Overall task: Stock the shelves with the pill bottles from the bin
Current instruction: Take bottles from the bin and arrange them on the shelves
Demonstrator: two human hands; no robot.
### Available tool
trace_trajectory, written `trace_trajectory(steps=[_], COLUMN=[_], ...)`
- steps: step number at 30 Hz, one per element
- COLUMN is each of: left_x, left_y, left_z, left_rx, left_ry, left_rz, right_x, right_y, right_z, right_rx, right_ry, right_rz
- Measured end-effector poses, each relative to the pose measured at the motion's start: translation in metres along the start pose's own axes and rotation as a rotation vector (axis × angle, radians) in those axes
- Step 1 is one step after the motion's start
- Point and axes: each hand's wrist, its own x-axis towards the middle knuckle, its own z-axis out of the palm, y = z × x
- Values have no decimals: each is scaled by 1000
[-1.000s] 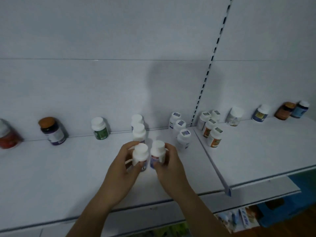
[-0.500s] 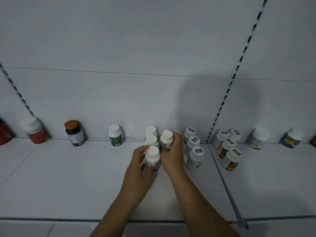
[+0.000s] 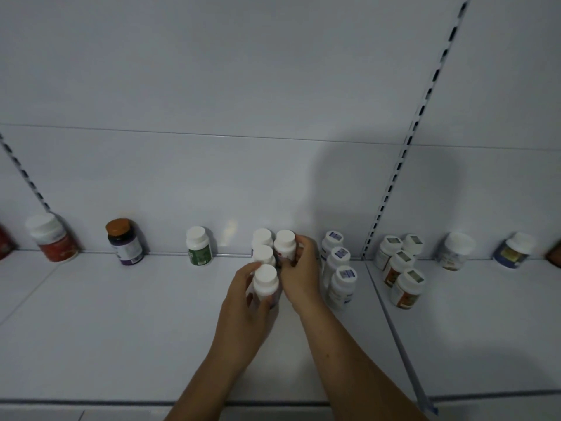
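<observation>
My left hand [image 3: 243,311] grips a white-capped pill bottle [image 3: 265,281] that stands at the front of a short row on the white shelf [image 3: 121,329]. Behind it stand two more white-capped bottles [image 3: 263,253], one behind the other. My right hand [image 3: 303,275] holds another white-capped bottle [image 3: 284,244] with a red-marked label, close to the back panel and right beside the rearmost bottle of the row. The lower parts of both held bottles are hidden by my fingers.
A row of three white bottles with blue-printed caps [image 3: 337,262] stands just right of my right hand. Further right, past the shelf joint, is a cluster of orange-labelled bottles [image 3: 400,268]. A green-labelled bottle [image 3: 198,249], a purple one [image 3: 124,241] and a red one [image 3: 51,238] stand at the left.
Both hands have carried their bottles further back on the shelf; the right one now stands by the back panel, the left one sits in line behind the row.
</observation>
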Motion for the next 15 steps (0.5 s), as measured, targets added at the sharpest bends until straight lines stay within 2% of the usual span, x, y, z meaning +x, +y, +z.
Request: trace_trajectory(steps=[10,15], left_x=[-1,-1], left_y=[-10,-8], left_z=[-9,-7], left_rx=[30,-58], left_ry=[-59,-79], left_rz=[-1,-35], right_x=[0,-10], right_y=[-1,-5], right_z=[-2,-6], right_rx=[-28,-129], right_ry=[-8,24], right_rz=[0,-56])
